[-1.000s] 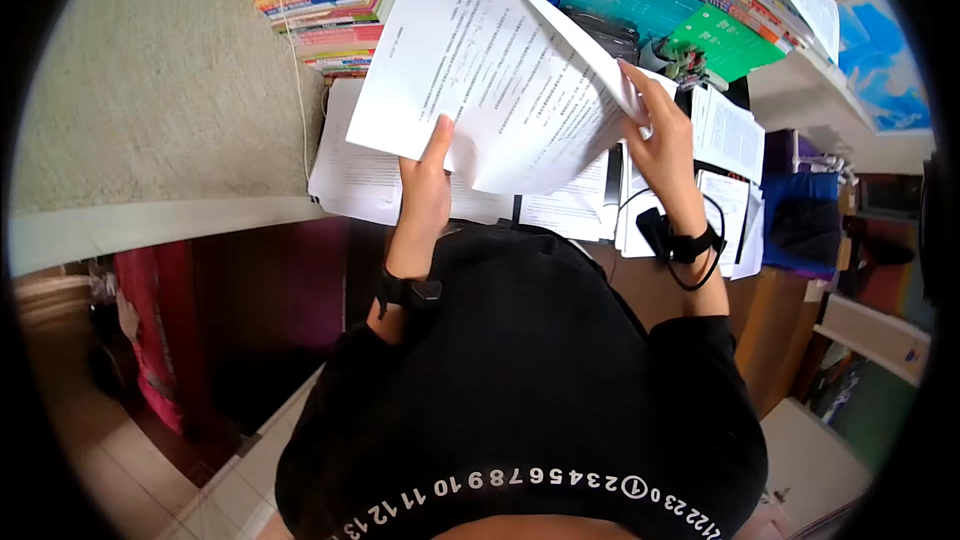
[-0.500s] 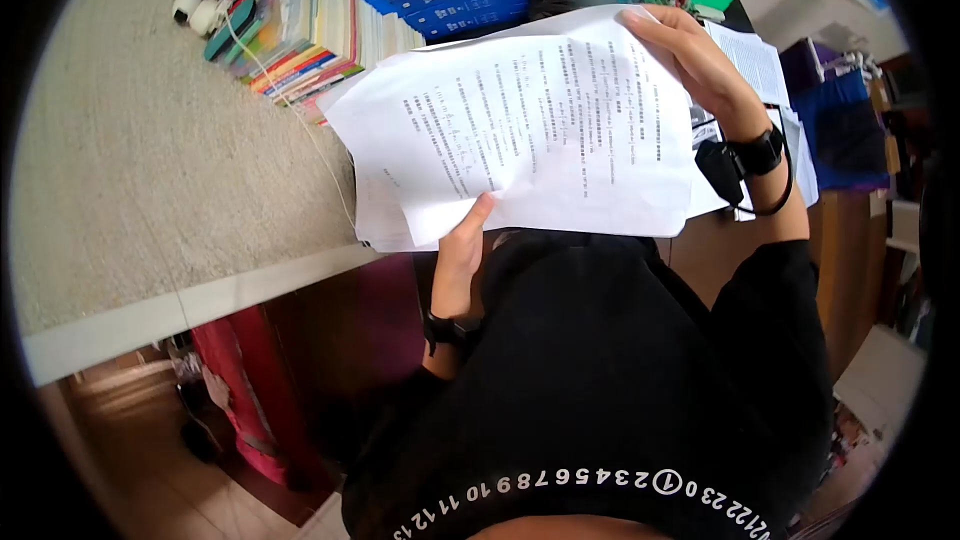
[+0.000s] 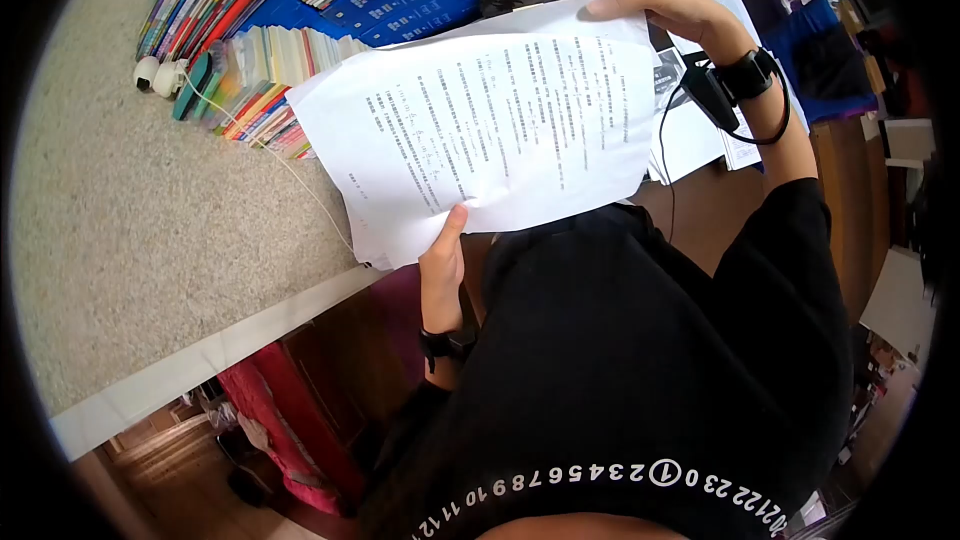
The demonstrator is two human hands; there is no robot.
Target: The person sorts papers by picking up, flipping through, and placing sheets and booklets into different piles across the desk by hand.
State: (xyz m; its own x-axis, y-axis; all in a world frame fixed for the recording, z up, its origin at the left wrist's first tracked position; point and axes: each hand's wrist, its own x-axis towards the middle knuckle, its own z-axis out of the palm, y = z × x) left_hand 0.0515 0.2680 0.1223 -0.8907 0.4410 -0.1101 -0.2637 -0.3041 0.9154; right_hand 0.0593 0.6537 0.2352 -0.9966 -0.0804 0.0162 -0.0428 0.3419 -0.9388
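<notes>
A printed stack of paper sheets [image 3: 500,130] is held up in front of me, its lines of text turned sideways. On its lower edge, my left hand [image 3: 443,260] is closed, thumb pressed on the front and fingers hidden behind. My right hand [image 3: 650,0] is at the upper right corner, fingers curled and pinched on the paper's top edge. Both wrists wear black bands, and a black device with a cable is on the right one.
Rows of books [image 3: 215,0] and blue file boxes [image 3: 405,5] stand behind the paper. A white cable [image 3: 265,145] crosses the speckled tabletop [image 3: 200,270]. More printed sheets [image 3: 690,140] lie to the right, beside a black wire [image 3: 668,180].
The view has shifted, and the books now sit further left. The paper has tilted, its left end lower. My right hand has curled its fingers more at the top corner.
</notes>
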